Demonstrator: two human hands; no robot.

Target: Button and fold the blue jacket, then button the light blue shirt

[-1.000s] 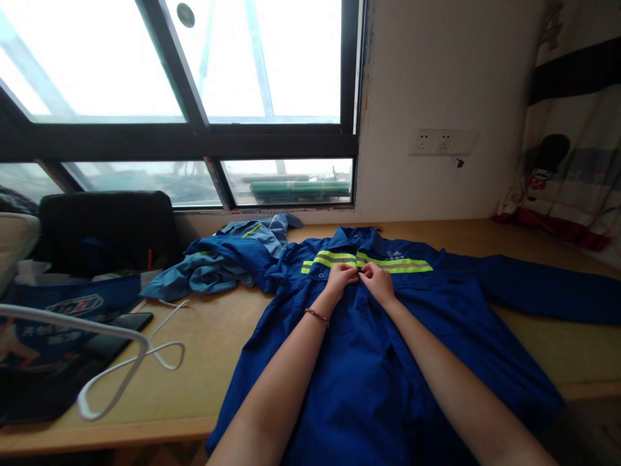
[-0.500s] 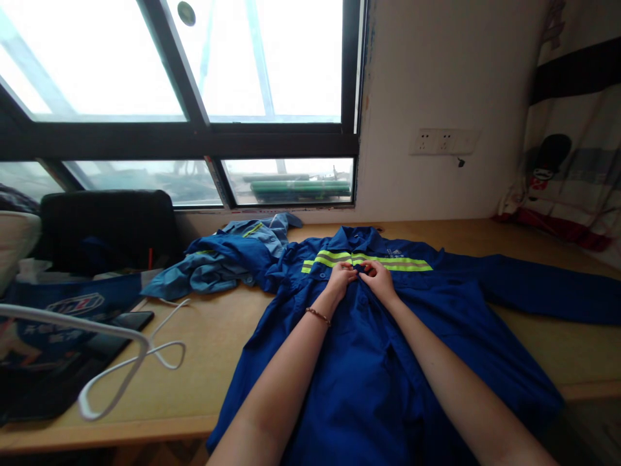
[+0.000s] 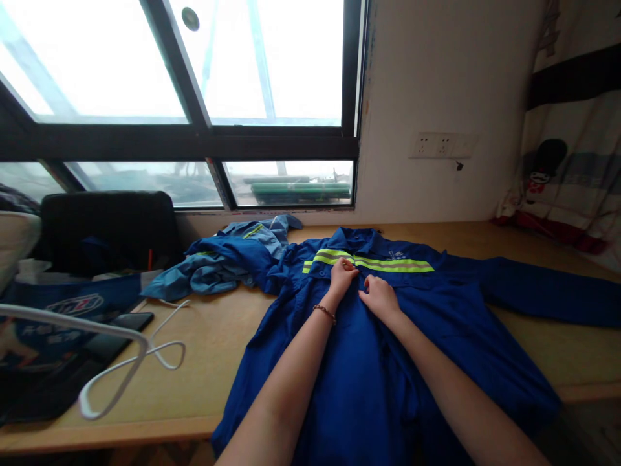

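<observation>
A dark blue work jacket [image 3: 361, 362] with a yellow-green and grey reflective band [image 3: 398, 265] lies front up, its collar towards the window. My left hand [image 3: 343, 277] pinches the front placket just below the band; its fingertips hide what lies under them. A beaded bracelet circles that wrist. Slightly lower and to the right, my right hand [image 3: 381, 298] is over the jacket front, fingers bent, with a gap showing between thumb and forefinger. The two hands are a little apart. One sleeve [image 3: 548, 285] stretches out to the right.
The jacket lies on a wooden table [image 3: 208, 362]. Light blue clothing [image 3: 208, 272] is heaped on its left. A white cable or tube [image 3: 116, 327] curves over the left side, near a printed bag [image 3: 72, 304] and a black object [image 3: 109, 226]. A window and wall sockets [image 3: 442, 145] are behind.
My right hand has come away from the left fingertips, moving slightly down and right. My left hand stays at the placket, shifted a little. The dark bunched bit of cloth between them no longer shows.
</observation>
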